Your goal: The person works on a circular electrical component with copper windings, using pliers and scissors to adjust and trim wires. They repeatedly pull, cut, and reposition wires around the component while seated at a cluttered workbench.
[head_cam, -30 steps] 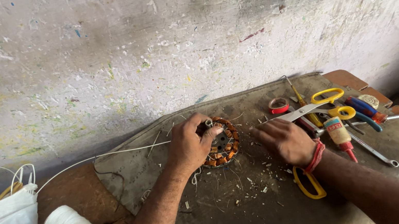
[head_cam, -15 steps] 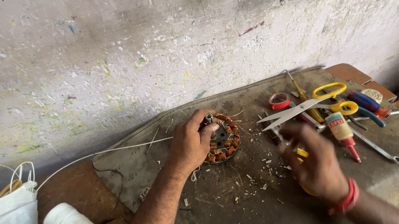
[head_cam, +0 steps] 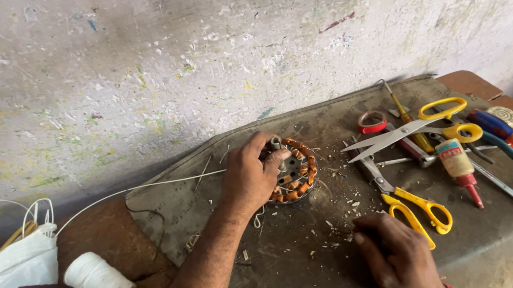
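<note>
Motor coil (head_cam: 294, 172): likely heavy, stiff; left hand (head_cam: 249, 180) fingers clamped on its nine-o'clock rim. Right hand (head_cam: 398, 258) lay loosely curled, empty, on the tabletop (head_cam: 287, 267).

Two pairs of yellow-handled scissors: one pair (head_cam: 412, 132) lying open at right centre, a second pair (head_cam: 412, 205) lower down. One round stator (head_cam: 292, 169) with orange windings at centre. One spool of white thread (head_cam: 97, 281) at lower left. One red tape ring (head_cam: 372, 122), one glue bottle (head_cam: 458, 162), one spanner (head_cam: 506, 184). Two hands: left hand (head_cam: 251, 177), right hand (head_cam: 398, 258).
</note>
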